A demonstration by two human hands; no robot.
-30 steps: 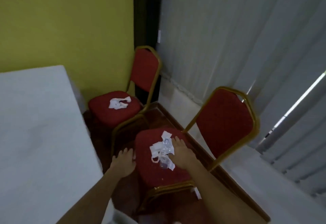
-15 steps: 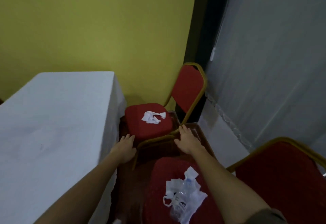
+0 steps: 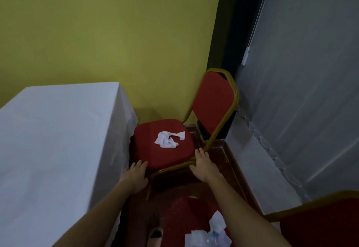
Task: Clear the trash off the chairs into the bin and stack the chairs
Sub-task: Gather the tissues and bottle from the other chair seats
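A red chair with a gold frame [image 3: 213,101] stands in the corner, and crumpled white paper [image 3: 168,139] lies on its seat. My left hand [image 3: 136,176] reaches the seat's front left corner, fingers spread, holding nothing. At the seat's front right corner is my right hand [image 3: 204,164], fingers extended beside the gold frame, palm down. A second red chair [image 3: 320,225] sits nearest me at the bottom right, with white paper and a clear plastic bottle [image 3: 211,235] on its seat. No bin is in view.
A table under a white cloth [image 3: 54,149] stands close on the left of the far chair. A yellow wall is behind, grey vertical blinds [image 3: 301,91] on the right. The floor between the chairs is dark wood.
My view swung from the near chair to the far chair. My right hand left the trash on the near seat, and both hands reached forward to the far chair's front edge.
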